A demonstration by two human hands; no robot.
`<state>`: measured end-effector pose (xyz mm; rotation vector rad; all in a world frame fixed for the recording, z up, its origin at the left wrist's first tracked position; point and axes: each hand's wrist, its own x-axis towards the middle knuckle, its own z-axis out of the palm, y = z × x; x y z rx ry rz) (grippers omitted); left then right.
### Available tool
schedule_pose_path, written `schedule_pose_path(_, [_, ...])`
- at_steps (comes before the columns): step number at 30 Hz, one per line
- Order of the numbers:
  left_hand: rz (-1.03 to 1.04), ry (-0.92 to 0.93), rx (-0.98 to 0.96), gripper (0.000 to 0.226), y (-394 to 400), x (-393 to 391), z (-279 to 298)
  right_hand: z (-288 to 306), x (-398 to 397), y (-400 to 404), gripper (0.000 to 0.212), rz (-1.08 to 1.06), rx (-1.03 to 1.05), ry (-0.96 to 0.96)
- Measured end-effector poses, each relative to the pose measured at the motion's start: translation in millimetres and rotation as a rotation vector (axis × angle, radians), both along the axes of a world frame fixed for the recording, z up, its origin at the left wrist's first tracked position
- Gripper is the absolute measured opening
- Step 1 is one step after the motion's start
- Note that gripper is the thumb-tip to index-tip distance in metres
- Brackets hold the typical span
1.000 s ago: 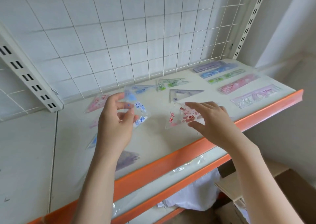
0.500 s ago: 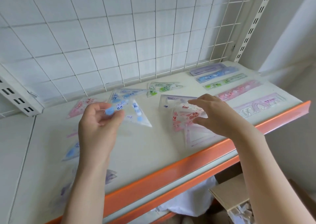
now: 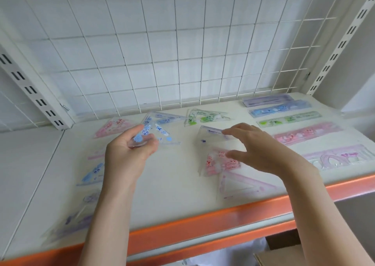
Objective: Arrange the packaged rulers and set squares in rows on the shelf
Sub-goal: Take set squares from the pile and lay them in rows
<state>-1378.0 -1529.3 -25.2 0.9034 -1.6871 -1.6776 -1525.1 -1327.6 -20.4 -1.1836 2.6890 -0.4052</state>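
White shelf (image 3: 178, 200) with orange front edge (image 3: 203, 231), white wire grid (image 3: 162, 52) behind.
Along the right end, a row of packaged rulers (image 3: 306, 132); across the middle and left, packaged set squares, among them a green set square (image 3: 205, 118) near the grid and a pink set square (image 3: 221, 163) toward the front. Left hand (image 3: 129, 156) raised over the shelf, fingers (image 3: 151, 144) and thumb pinching a blue set square (image 3: 156, 133) by its corner. Right hand (image 3: 261, 150) hovering over the pink set square, fingers spread and relaxed, gripping nothing.
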Motion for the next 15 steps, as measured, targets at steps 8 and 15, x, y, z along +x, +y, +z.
schedule_pose_path(8, [-0.06, -0.104, -0.124, 0.049, -6.4, -6.2, -1.0, -2.7, -3.4, -17.4, 0.049, 0.014, -0.072, -0.01])
schedule_pose_path(15, [-0.024, -0.146, -0.248, 0.046, -29.2, 6.4, -1.0, -4.6, 3.4, -39.6, 0.044, 0.056, -0.111, 0.002])
